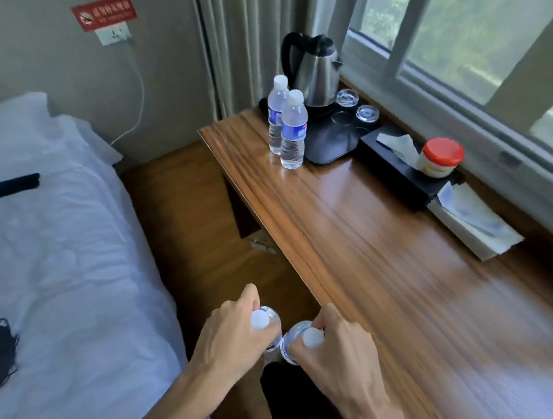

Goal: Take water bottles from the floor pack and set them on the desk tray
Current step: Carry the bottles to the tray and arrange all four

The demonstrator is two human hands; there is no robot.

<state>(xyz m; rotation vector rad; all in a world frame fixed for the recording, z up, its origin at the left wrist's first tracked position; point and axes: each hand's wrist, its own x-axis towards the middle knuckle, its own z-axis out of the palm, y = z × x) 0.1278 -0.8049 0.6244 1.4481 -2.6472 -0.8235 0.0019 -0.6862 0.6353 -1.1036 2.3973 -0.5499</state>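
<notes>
My left hand (231,328) grips a clear water bottle (269,313) by its neck, white cap up. Beside it my right hand (335,340) grips a second water bottle (294,336) the same way. Both bottles hang low in the gap between the bed and the wooden desk (359,251), near its front edge. At the desk's far end, two more blue-labelled bottles (288,125) stand upright just left of the black tray (329,144), on the wood. The floor pack is hidden from view.
The tray carries a steel kettle (316,73) and upturned glasses (356,107). Along the window side lie a black tissue box (397,164), a red-lidded jar (440,158) and a paper packet (476,221). A white bed (49,252) lies to the left.
</notes>
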